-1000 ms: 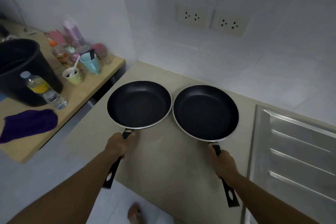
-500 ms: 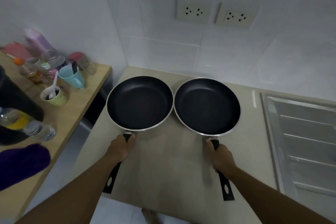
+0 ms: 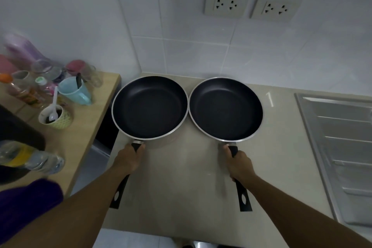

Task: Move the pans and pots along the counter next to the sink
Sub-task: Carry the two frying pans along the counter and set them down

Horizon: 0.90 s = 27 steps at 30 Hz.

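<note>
Two black pans side by side on the beige counter [image 3: 193, 177], rims nearly touching. Left hand [image 3: 126, 160] grips the left pan [image 3: 150, 106] handle; right hand [image 3: 239, 164] grips the right pan [image 3: 225, 108] handle, left of the sink [image 3: 338, 139].

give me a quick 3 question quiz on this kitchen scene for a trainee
1. True or false: each hand grips the handle of a different pan.
2. Which side of the pans is the sink on? A) left B) right C) behind them
3. What sticks out of the green cup on the wooden table?

Key
1. True: the left hand holds the left pan, and the right hand holds the right pan.
2. B: the sink lies right of both pans, on the counter.
3. A white spoon stands in the green cup.
</note>
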{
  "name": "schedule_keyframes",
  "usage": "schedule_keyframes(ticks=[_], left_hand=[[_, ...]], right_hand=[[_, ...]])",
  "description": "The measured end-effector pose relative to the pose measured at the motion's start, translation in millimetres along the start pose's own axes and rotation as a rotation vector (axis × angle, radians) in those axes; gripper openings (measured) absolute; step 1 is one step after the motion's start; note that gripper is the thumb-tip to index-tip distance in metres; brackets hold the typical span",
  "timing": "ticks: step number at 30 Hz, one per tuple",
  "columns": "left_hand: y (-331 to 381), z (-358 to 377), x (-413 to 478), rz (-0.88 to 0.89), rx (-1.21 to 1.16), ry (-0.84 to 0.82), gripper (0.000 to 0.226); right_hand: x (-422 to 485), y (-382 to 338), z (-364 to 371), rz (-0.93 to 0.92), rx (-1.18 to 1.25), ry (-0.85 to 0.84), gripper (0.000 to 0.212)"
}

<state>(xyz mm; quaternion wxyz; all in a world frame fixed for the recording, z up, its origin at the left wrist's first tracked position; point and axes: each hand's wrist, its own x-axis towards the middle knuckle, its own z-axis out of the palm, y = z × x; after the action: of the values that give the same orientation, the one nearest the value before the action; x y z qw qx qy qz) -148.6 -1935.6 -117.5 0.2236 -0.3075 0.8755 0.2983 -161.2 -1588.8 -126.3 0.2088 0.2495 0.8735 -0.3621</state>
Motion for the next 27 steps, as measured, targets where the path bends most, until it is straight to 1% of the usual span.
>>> schedule_keyframes(ticks=[8,14,21,27], left_hand=[[-2.5,-25.1,28.5,0.014,0.032,0.008,0.068],[-1.2,-38.5,49.5,-0.017,0.082,-0.011,0.075],[4.5,-41.5,66.3,-0.006,0.085,0.016,0.074],[3.0,-47.8,72.1,0.002,0.127,-0.007,0.074]], right_hand=[[6.1,-26.7,21.5,-0.005,-0.019,0.002,0.06],[9.9,-47.7,37.9,0.001,-0.026,0.006,0.061],[5.6,-57.2,48.8,0.019,-0.001,-0.004,0.059],[5.2,-59.5,48.5,0.043,-0.019,0.0,0.065]])
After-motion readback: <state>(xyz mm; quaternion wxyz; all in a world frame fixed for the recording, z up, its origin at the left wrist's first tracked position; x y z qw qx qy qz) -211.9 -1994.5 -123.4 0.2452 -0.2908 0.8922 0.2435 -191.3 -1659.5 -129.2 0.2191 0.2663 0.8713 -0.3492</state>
